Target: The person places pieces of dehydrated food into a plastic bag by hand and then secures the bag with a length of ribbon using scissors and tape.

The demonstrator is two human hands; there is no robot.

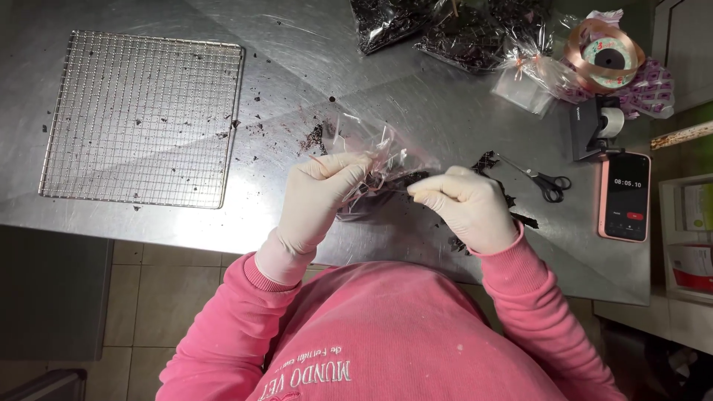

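My left hand (pixel 321 197), in a pale glove, grips a clear cellophane bag (pixel 371 148) by its mouth above the steel table (pixel 416 96). My right hand (pixel 464 204), also gloved, pinches a dark lacy chocolate piece (pixel 416 178) at the bag's opening. More dark chocolate pieces (pixel 520 215) lie on the table under and beside my right hand. Dark crumbs show inside the bag.
A wire cooling rack (pixel 141 119) lies at the left. Filled cellophane bags (pixel 460 30) sit at the far edge, with a ribbon spool (pixel 605 52), a tape dispenser (pixel 598 122), scissors (pixel 546 182) and a pink phone (pixel 625 197) at the right.
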